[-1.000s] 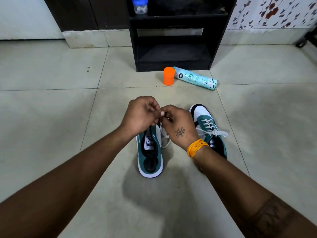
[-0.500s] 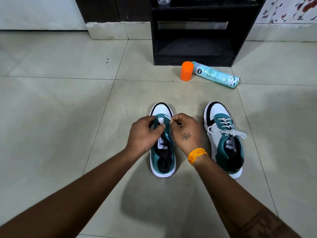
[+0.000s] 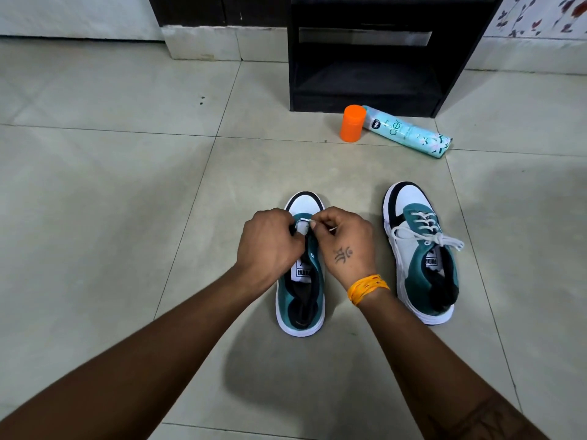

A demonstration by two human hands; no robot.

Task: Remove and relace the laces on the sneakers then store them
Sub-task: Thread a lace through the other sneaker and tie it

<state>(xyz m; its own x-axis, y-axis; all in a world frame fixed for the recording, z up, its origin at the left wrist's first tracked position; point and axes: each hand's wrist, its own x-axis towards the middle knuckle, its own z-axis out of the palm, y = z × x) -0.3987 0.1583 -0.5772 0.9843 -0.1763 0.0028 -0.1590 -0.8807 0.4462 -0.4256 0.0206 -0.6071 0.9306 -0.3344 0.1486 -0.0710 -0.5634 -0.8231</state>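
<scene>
Both hands are down at the toe end of the left sneaker [image 3: 301,281], which sits on the tiled floor [image 3: 95,201] just in front of the person, well short of the black shelf unit [image 3: 374,58]. The left hand [image 3: 270,246] has its fingers curled in over the lowest eyelets, and the right hand [image 3: 344,242] has its grip pinched together on a short run of white lace [image 3: 304,220] stretched between the two. The right sneaker [image 3: 422,252], beside the left one and nearer the spray can [image 3: 409,134] and orange cap [image 3: 352,123], looks already laced and tied. The step seems to be threading the first crossing. To do it well, I'd keep the lace flat, draw both ends out evenly, and steady the shoe while pulling.
</scene>
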